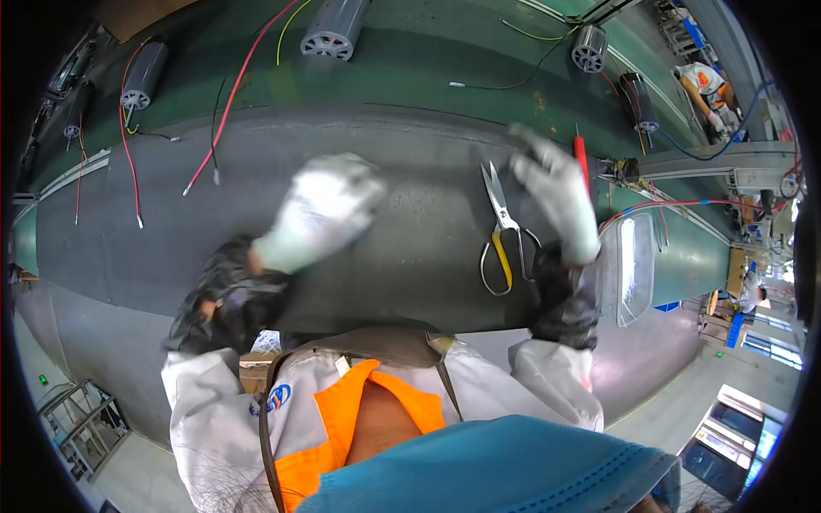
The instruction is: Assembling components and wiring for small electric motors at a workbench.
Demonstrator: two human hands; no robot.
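The scissors lie on the dark mat, handles toward the person, presumably for easy reach. Just right of them, the right hand has fingers spread, seemingly empty; to their left, the left hand has fingers too blurred to judge.

Near centre frame, the left hand and right hand are being covered by matt, pale cloth-like gloves; below them, wrinkled, glossy black sleeves are being worn. Light is being reflected by the smooth metal blades of the scissors at centre right and by a clear, glossy plastic tray farther right. At the bottom, a matt, fabric-like blue mask is being worn; at the top, smooth grey metal is being shown by a motor.
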